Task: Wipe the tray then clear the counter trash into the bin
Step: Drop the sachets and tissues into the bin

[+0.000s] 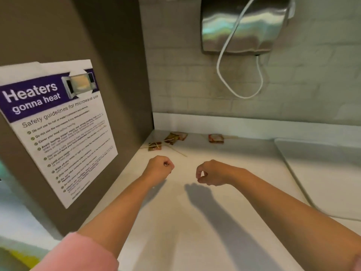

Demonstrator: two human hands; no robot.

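Left hand (160, 167) is balled up into a fist, knuckles up, and I can't see anything in it. Right hand (208, 173) is curled too, thumb and forefinger nearly meeting in a little loop, nothing visible between them. Both hover just above the worktop (195, 222), close together but not touching, with their shadows falling on the white surface right under them. Bare forearms, and there's a pink sleeve (82, 255) pushed up on the left arm.

The trash is all at the back, beyond the hands. Three reddish-brown sachets (172, 138) sit bunched in the back left corner, right against the brown panel (117, 55), with a couple of thin sticks (176, 151) lying across and beside them. The nearest stick ends just past the left hand. One more sachet (215, 138) lies on its own a bit to the right, near the back upstand, with another stick poking out of it. Too blurry to read any of them.

The tray (322, 173) is white, flat on the worktop off to the right, well clear of both hands, and runs out of the shot.

Other stuff: a microwave safety poster (54, 124) stuck on the brown panel, "Heaters gonna heat" on it. On the tiled wall (312, 85) there's a shiny metal dispenser (242, 26), with a white cable (240, 75) looping down in front of it.
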